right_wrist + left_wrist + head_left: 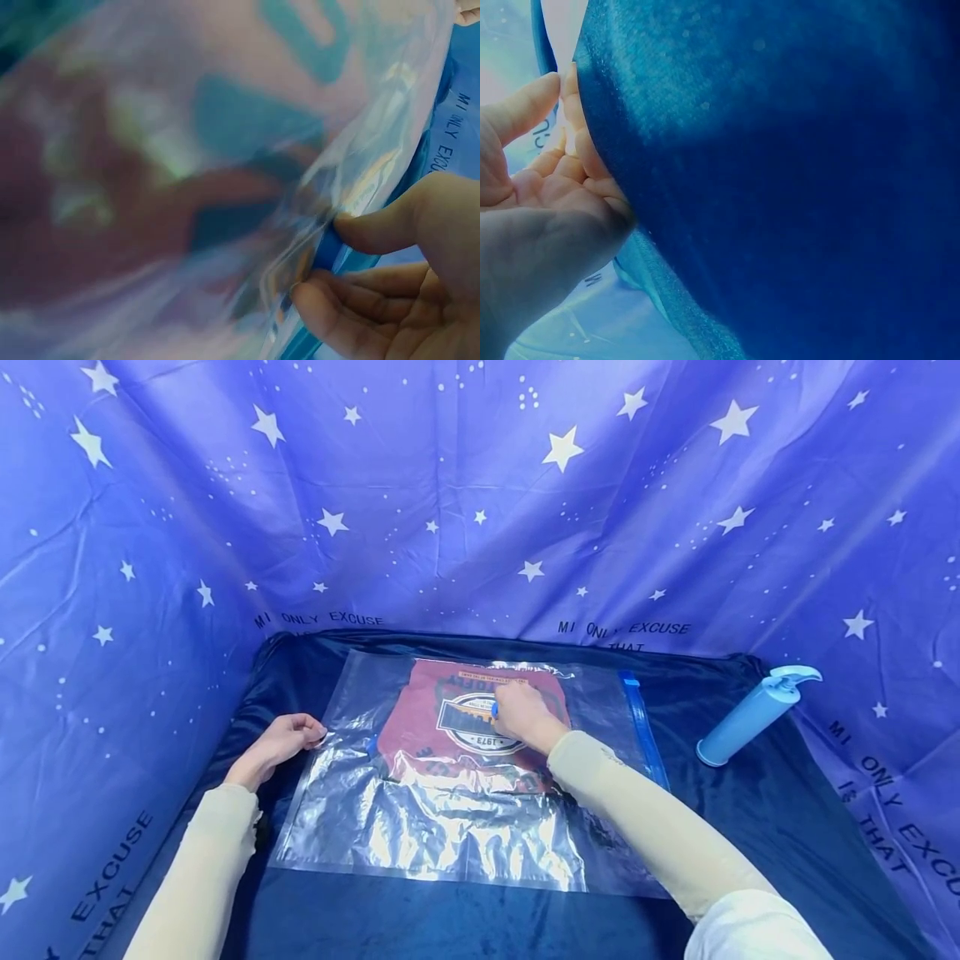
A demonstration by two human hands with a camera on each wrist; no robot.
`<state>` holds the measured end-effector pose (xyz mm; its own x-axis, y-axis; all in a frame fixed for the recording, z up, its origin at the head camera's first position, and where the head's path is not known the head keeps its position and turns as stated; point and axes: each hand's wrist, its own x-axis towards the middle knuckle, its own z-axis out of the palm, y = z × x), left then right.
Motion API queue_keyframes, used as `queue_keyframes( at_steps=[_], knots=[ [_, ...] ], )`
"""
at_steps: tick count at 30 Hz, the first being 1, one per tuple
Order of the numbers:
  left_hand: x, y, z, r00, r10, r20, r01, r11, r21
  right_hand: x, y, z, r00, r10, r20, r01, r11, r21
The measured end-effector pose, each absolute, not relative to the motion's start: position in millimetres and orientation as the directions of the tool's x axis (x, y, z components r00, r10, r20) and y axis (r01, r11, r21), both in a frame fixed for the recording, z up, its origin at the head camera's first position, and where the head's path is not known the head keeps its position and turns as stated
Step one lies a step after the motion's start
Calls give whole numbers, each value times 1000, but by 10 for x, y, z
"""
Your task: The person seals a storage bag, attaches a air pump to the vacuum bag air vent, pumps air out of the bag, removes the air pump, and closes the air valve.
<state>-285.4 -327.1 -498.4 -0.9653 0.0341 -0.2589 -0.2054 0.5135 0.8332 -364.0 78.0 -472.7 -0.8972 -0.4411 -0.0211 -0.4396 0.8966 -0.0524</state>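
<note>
A clear plastic vacuum storage bag (465,839) lies flat, with a folded dark red printed garment (405,718) inside. My right hand (521,710) is over the garment's round print. Its thumb and forefinger pinch a small blue valve cap (330,249) on the bag, as the right wrist view shows. At the bag's left edge, my left hand (288,739) pinches the film between thumb and fingers. The left wrist view shows this hand (551,176) beside dark blue cloth; the film at its fingertips is hard to make out there.
A light blue hand pump (750,718) stands tilted right of the bag. The bag's blue zip strip (643,727) runs along its right side. Dark blue cloth (420,918) covers the table. Blue star-printed curtains (450,485) hang behind and at both sides.
</note>
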Motion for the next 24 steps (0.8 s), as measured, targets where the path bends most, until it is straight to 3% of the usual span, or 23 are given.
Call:
queue_keyframes(
  at_steps=[16,24],
  knots=[
    [-2905,-3285,-4988,-964,26,-265,-210,540,815,-3604,876,-4761,-921,-389,0,-379,898,-221],
    [-2901,-3325,-5014,-976,-16,-218,-180,624,761,-3641,1276,-4476,-941,-339,24,-323,870,-374]
  ],
)
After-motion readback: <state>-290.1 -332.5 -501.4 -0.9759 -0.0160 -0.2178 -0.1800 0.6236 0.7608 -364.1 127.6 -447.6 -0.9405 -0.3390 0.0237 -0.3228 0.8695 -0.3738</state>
